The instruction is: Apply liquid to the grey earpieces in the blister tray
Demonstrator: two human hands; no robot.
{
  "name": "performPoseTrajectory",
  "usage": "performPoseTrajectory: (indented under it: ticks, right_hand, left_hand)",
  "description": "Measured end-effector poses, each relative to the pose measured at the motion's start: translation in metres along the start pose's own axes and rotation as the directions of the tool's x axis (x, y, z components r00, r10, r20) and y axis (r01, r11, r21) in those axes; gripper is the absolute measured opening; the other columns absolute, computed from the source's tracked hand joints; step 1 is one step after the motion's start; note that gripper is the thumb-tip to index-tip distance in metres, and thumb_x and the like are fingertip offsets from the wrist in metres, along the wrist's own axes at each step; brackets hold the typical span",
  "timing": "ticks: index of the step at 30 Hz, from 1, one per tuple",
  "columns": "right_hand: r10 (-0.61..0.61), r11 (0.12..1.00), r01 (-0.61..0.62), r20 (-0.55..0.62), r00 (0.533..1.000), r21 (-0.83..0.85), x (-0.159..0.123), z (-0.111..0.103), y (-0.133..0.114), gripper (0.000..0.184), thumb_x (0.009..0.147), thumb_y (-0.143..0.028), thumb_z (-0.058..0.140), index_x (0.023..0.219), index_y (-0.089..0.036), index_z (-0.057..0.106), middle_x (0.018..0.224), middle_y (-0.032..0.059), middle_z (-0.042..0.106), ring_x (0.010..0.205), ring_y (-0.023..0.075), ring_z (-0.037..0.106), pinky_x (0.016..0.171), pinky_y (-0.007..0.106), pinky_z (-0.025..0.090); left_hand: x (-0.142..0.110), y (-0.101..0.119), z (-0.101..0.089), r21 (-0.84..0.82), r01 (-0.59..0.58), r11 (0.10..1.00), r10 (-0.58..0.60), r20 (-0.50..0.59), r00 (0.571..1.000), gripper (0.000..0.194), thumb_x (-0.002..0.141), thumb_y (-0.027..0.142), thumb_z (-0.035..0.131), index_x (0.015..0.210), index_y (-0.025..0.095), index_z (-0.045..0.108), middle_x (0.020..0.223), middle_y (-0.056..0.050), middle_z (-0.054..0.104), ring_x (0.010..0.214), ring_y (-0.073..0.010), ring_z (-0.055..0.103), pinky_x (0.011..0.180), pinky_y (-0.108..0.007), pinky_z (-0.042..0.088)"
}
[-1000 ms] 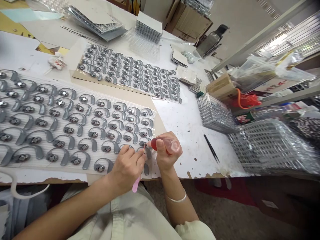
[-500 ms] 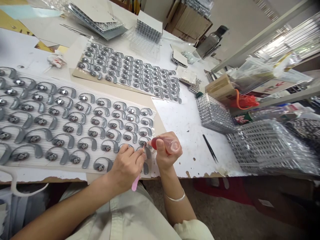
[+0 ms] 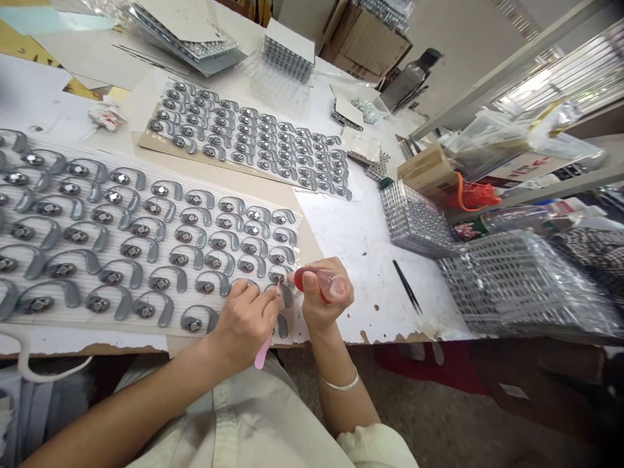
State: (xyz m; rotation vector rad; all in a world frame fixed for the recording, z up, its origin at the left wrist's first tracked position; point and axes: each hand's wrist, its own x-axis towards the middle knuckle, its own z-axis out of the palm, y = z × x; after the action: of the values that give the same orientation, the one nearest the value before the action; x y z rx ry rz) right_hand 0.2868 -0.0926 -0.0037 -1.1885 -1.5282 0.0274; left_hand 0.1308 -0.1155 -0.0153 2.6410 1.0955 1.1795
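My left hand [image 3: 247, 318] is closed round slim pink tweezers [image 3: 262, 354]; their rounded end shows below the palm and the thin tip is up by an earphone part. In my right hand [image 3: 324, 299] a translucent squeeze bottle [image 3: 319, 283] with red in it lies tilted, its nozzle pointing left. Both tips meet at a grey ear-hook earphone half [image 3: 279, 276] in the right-hand column, which has a small round metal piece and fine wires. Whether the tips touch it is too small to tell. Rows of similar halves cover the ribbed white board [image 3: 168, 311]; my left hand hides a few.
A second board of earphone halves [image 3: 244, 140] lies behind. Black tweezers [image 3: 406, 286] rest on the white table to the right. Stacked clear trays [image 3: 526, 286], a silvery stack [image 3: 414, 221] and a grey bottle [image 3: 412, 78] stand along the right and back.
The whole view has shifted slightly. Both hands keep the same grips over the same earphone half, with barely any movement.
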Motion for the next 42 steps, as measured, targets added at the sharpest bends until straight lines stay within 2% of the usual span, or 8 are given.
performPoseTrajectory:
  ticks: [6, 14, 28, 42]
  right_hand:
    - [0.085, 0.995, -0.082, -0.048, 0.995, 0.053, -0.002, -0.003, 0.001, 0.012, 0.082, -0.027, 0.061, 0.072, -0.020, 0.059, 0.066, 0.0009, 0.059, 0.065, 0.0155, 0.057, 0.060, 0.031, 0.046]
    - [0.124, 0.991, -0.124, 0.001, 0.992, 0.057, -0.009, -0.003, 0.010, 0.009, 0.080, -0.026, 0.063, 0.076, -0.019, 0.059, 0.069, 0.0008, 0.060, 0.062, 0.0160, 0.061, 0.060, 0.033, 0.051]
    - [-0.006, 1.000, 0.006, -0.034, 0.999, 0.008, -0.006, -0.002, 0.007, 0.009, 0.079, -0.025, 0.064, 0.076, -0.018, 0.060, 0.070, 0.0017, 0.061, 0.064, 0.0147, 0.058, 0.059, 0.031, 0.049]
    - [-0.030, 0.999, 0.030, -0.017, 0.999, 0.012, -0.006, -0.005, 0.007, 0.012, 0.080, -0.022, 0.063, 0.070, -0.019, 0.057, 0.064, 0.0010, 0.059, 0.058, 0.0134, 0.054, 0.055, 0.030, 0.047]
  left_hand:
    - [-0.001, 0.000, -0.001, -0.020, 0.005, 1.000, -0.005, 0.003, 1.000, 0.015, 0.084, 0.002, 0.047, 0.088, 0.011, 0.058, 0.090, -0.008, 0.070, 0.061, -0.0159, 0.048, 0.061, -0.034, 0.036]
    - [-0.005, -0.002, 0.002, -0.025, 0.006, 1.000, -0.005, 0.029, 1.000, 0.017, 0.084, 0.002, 0.048, 0.092, 0.012, 0.059, 0.094, -0.009, 0.070, 0.064, -0.0158, 0.052, 0.064, -0.034, 0.037]
    - [0.001, -0.002, -0.002, -0.001, 0.008, 1.000, -0.008, 0.007, 1.000, 0.013, 0.085, 0.004, 0.050, 0.087, 0.013, 0.059, 0.086, -0.006, 0.071, 0.060, -0.0159, 0.050, 0.062, -0.033, 0.036]
    - [0.002, -0.003, -0.003, -0.036, 0.015, 0.999, -0.015, -0.007, 1.000, 0.015, 0.080, 0.003, 0.053, 0.088, 0.014, 0.059, 0.087, -0.006, 0.072, 0.060, -0.0159, 0.053, 0.063, -0.034, 0.036]
